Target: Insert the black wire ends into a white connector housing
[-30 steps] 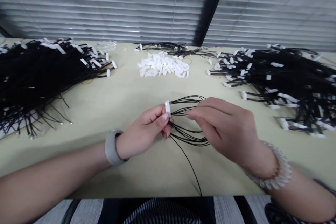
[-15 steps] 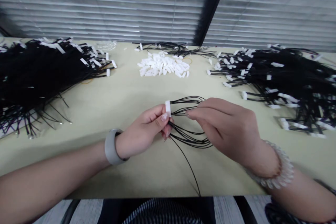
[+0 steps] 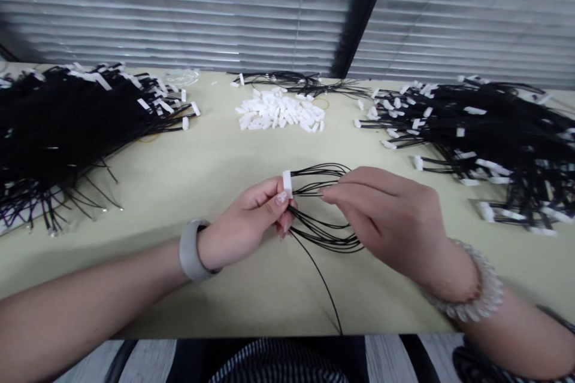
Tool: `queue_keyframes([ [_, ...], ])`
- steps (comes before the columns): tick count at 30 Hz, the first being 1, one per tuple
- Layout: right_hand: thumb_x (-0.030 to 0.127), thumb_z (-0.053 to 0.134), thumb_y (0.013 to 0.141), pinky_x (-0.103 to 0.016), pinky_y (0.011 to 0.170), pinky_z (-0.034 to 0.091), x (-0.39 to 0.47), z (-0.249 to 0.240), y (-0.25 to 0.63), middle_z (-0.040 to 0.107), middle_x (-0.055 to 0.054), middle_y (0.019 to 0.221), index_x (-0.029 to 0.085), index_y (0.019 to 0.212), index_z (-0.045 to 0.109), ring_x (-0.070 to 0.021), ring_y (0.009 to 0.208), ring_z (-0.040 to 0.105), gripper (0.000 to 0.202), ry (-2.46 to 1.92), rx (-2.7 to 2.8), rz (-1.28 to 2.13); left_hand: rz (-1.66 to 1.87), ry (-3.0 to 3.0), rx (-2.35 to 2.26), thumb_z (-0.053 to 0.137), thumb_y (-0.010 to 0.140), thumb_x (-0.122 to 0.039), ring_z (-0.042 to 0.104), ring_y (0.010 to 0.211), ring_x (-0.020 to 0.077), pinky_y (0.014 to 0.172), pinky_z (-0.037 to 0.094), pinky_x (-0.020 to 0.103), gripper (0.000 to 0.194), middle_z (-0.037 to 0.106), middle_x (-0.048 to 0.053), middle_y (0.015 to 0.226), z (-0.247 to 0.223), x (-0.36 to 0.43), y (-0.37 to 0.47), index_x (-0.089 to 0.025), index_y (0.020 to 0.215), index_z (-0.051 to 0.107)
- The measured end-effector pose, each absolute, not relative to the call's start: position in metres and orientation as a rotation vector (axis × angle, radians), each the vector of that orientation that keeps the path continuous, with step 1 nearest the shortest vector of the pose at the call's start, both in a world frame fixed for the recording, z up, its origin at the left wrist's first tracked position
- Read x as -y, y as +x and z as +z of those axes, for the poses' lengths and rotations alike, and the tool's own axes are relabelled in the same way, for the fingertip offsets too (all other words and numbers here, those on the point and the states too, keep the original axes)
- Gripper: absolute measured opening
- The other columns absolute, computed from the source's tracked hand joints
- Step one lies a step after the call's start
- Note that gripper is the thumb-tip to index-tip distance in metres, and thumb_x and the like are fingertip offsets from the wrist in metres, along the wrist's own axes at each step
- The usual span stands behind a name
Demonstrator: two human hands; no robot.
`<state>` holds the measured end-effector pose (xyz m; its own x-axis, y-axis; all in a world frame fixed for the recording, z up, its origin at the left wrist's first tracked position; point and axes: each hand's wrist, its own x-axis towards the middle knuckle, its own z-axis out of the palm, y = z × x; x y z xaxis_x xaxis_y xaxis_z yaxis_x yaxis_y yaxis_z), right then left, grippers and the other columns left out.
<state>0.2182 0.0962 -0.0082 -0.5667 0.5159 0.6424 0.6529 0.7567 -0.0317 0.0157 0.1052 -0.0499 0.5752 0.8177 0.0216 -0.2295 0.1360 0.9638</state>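
Note:
Between thumb and fingers, my left hand point(image 3: 258, 212) pinches a white connector housing point(image 3: 287, 183) with black wires point(image 3: 330, 238) running out of it to the right. Some of the wires pass under the left thumb, and one loose wire point(image 3: 320, 275) trails down to the table's front edge. My right hand point(image 3: 390, 221) is closed around the looped wires, its thumb and index fingertip pinching thin wires just right of the housing. The right palm and fingers hide the far part of the loops.
White connector housings point(image 3: 281, 110) lie heaped at the back centre, with loose black wires point(image 3: 305, 81) behind them. Large piles of wired harnesses lie left point(image 3: 67, 125) and right point(image 3: 498, 131). Window blinds point(image 3: 179, 12) rise behind the table point(image 3: 215, 167).

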Motion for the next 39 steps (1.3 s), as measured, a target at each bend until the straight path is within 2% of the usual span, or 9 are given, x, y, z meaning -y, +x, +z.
queue_keyframes([
  [14, 0.006, 0.052, 0.08, -0.021, 0.064, 0.047, -0.095, -0.01, 0.215, 0.064, -0.001, 0.076, 0.017, 0.081, 0.062, -0.0095, 0.073, 0.057, 0.014, -0.867, 2.291, -0.289, 0.817, 1.246, -0.624, 0.043, 0.091, -0.035, 0.043, 0.057, 0.0076, 0.057, 0.037, 0.023, 0.022, 0.047, -0.004, 0.062, -0.05, -0.104, 0.016, -0.017, 0.08, 0.048],
  [20, 0.004, 0.052, 0.078, -0.025, 0.063, 0.046, -0.096, -0.019, 0.212, 0.063, -0.002, 0.079, 0.017, 0.083, 0.059, -0.012, 0.072, 0.055, 0.016, -0.808, 2.285, -0.353, 0.815, 1.301, -0.66, 0.043, 0.09, -0.038, 0.044, 0.057, 0.0084, 0.058, 0.037, 0.024, 0.025, 0.048, -0.003, 0.062, -0.049, -0.103, 0.016, -0.017, 0.078, 0.047],
  [25, 0.006, 0.047, 0.08, -0.025, 0.061, 0.046, -0.096, -0.019, 0.207, 0.062, -0.003, 0.075, 0.016, 0.079, 0.06, -0.0124, 0.068, 0.054, 0.016, -0.77, 2.319, -0.387, 0.719, 1.399, -0.657, 0.044, 0.088, -0.04, 0.044, 0.055, 0.0091, 0.054, 0.036, 0.024, 0.027, 0.049, -0.003, 0.061, -0.043, -0.101, 0.019, -0.016, 0.077, 0.048],
  [34, 0.007, 0.051, 0.08, -0.022, 0.064, 0.049, -0.101, -0.015, 0.214, 0.063, -0.002, 0.075, 0.016, 0.084, 0.061, -0.0099, 0.072, 0.057, 0.013, -0.795, 2.25, -0.112, 0.838, 1.279, -0.732, 0.049, 0.086, -0.04, 0.047, 0.059, 0.0097, 0.058, 0.039, 0.025, 0.025, 0.05, -0.002, 0.064, -0.043, -0.102, 0.021, -0.017, 0.076, 0.047],
  [36, 0.008, 0.053, 0.079, -0.025, 0.068, 0.049, -0.1, -0.013, 0.218, 0.063, -0.004, 0.081, 0.015, 0.088, 0.062, -0.0119, 0.077, 0.056, 0.015, -0.806, 2.266, -0.157, 0.879, 1.217, -0.754, 0.051, 0.085, -0.04, 0.048, 0.06, 0.0099, 0.06, 0.04, 0.025, 0.025, 0.051, -0.002, 0.066, -0.045, -0.103, 0.021, -0.017, 0.077, 0.048],
  [39, 0.005, 0.055, 0.073, -0.04, 0.084, 0.046, -0.094, -0.009, 0.222, 0.059, -0.008, 0.109, 0.022, 0.1, 0.063, -0.021, 0.101, 0.052, 0.033, -0.701, 2.402, -0.293, 0.953, 1.055, -0.772, 0.053, 0.083, -0.041, 0.048, 0.062, 0.0095, 0.062, 0.041, 0.025, 0.024, 0.05, -0.002, 0.07, -0.047, -0.105, 0.021, -0.017, 0.079, 0.048],
])
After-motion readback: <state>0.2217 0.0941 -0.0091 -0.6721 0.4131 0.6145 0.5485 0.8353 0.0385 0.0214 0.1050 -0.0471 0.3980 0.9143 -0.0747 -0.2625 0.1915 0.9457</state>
